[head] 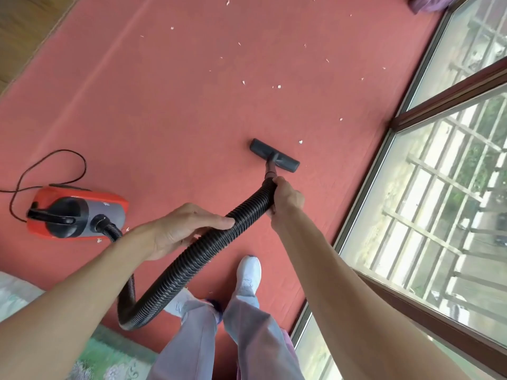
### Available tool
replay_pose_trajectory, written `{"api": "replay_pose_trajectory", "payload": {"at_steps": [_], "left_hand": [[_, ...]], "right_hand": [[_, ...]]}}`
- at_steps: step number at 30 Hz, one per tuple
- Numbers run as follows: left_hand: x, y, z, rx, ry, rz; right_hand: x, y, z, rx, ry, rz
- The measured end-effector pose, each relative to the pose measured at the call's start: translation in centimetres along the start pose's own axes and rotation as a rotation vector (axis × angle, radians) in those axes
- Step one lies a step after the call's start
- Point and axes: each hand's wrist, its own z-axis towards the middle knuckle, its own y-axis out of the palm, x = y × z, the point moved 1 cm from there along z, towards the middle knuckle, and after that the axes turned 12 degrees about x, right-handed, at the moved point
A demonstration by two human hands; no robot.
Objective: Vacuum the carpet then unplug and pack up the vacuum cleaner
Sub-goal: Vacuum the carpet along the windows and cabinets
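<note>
1. Head view, right of centre: my right hand point(285, 198) grips the far end of the black ribbed hose point(192, 259). Its fingers are wrapped fully round the hose, just where it meets the short tube leading to the nozzle
2. Centre of the frame: my left hand point(186, 229) holds the same hose further back, with the fingers curled over its top
3. The dark grey floor nozzle point(274, 155) lies flat on the red carpet point(164, 105), just above my right hand in the frame. One white scrap lies near its upper right end
4. From my right hand the hose runs down and left under my left hand. It loops at the bottom centre beside my legs and climbs back up to the vacuum cleaner point(79, 209)
5. The vacuum cleaner, red and grey with a black handle, sits on the carpet at the middle left. A thin black cord point(55, 165) loops above it and runs off the left edge, so I cannot tell where it ends
6. White scraps point(279, 86) are scattered over the upper half of the carpet, and a couple lie just beside the cleaner
7. Lower middle: pale trousers point(192, 338) and a white shoe point(248, 272) on the carpet
8. A barred window point(439, 187) fills the right side. There is wooden floor point(24, 28) at the upper left and a green patterned rug point(109, 357) at the lower left
</note>
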Motion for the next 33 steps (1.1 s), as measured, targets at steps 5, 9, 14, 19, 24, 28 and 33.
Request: {"api": "replay_pose_trajectory", "payload": {"at_steps": [5,9,14,19,24,28,33], "left_hand": [[1.7,-1.2,0.3,-0.053,-0.065,0.031],[2.7,0.3,1.5,0.034,-0.049,0.094],[4.2,3.4,3.5,0.115,0.035,0.108],[6.5,2.9,4.5,0.072,0.071,0.134],[8.4,2.9,6.5,0.076,0.041,0.143],[9.0,4.9,9.1,0.169,0.071,0.154],[11.7,4.4,10.5,-0.008,0.111,0.106]], "right_hand": [[-0.5,-0.7,0.5,-0.049,0.035,-0.030],[-1.7,-0.4,1.7,-0.044,0.051,-0.031],[-4.4,-1.2,3.7,0.043,0.037,0.044],[-6.7,-2.3,4.8,0.038,0.042,0.027],[-8.7,-1.3,6.5,-0.009,0.028,-0.014],[-10.6,-0.3,8.2,0.025,0.016,-0.012],[-13.4,-1.2,8.4,0.020,0.023,0.068]]}}
